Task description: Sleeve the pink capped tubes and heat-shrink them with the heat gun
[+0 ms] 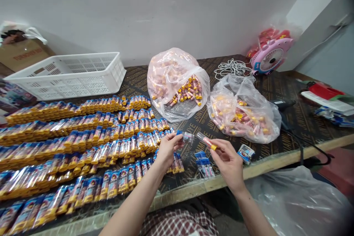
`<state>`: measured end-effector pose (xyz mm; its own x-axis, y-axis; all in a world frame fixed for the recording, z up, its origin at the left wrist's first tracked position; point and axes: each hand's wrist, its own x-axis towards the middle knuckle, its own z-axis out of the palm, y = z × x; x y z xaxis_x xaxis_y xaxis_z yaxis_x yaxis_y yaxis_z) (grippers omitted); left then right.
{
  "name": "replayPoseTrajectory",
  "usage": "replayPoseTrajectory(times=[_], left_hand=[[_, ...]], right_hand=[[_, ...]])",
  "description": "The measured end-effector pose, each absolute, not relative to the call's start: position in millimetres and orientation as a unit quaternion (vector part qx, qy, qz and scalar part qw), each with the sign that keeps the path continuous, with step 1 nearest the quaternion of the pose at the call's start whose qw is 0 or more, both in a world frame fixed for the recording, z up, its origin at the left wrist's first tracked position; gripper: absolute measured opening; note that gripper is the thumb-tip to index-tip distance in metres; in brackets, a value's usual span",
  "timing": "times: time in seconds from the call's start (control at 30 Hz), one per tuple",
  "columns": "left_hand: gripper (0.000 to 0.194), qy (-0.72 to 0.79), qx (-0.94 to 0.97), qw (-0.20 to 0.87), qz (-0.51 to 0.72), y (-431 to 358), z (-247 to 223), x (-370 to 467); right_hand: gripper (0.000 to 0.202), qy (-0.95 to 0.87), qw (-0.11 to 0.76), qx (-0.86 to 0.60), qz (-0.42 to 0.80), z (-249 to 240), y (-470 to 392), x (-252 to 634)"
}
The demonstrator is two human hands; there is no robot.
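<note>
Between the thumb and fingers of my left hand (167, 150) is a small clear packet (188, 137) with a blue end. My right hand (227, 159) pinches a clear tube (206, 141) with red lettering by its yellow end. The two items are apart, their clear ends facing each other. Below them on the dark table lie several flat blue-topped packets (204, 166). Another small pile of packets (246, 153) sits just right of my right hand. Rows of filled blue-and-yellow packets (113, 184) stretch away to the left of my left hand.
Two clear bags of yellow-capped tubes (173, 81) (243, 114) stand behind my hands. A white crate (83, 81) is at the back left. White cable (232, 68), a pink fan (272, 61) and a dark tool (284, 104) with a cord are to the right. The wooden table edge (265, 165) runs in front.
</note>
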<state>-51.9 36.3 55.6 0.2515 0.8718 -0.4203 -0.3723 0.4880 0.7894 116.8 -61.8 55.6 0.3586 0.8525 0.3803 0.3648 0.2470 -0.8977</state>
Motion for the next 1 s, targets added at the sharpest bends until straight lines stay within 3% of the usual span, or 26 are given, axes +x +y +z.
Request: replayPoseTrajectory(times=[0.4,0.57,0.77,1.0], left_hand=[[0.041,0.482,0.233,0.703,0.469,36,49,-62],[0.042,0.473,0.287,0.691,0.465,30,49,-60],[0.044,0.397,0.293,0.749,0.443,19,59,-56],[0.039,0.397,0.377,0.775,0.316,9,66,-58]], right_hand=[[0.029,-0.577,0.546,-0.585,0.162,51,-67,95],[0.028,-0.602,0.518,-0.569,0.215,49,-66,91],[0.035,-0.633,0.496,-0.547,0.234,45,-63,90],[0.079,-0.676,0.482,-0.532,0.163,46,-58,95]])
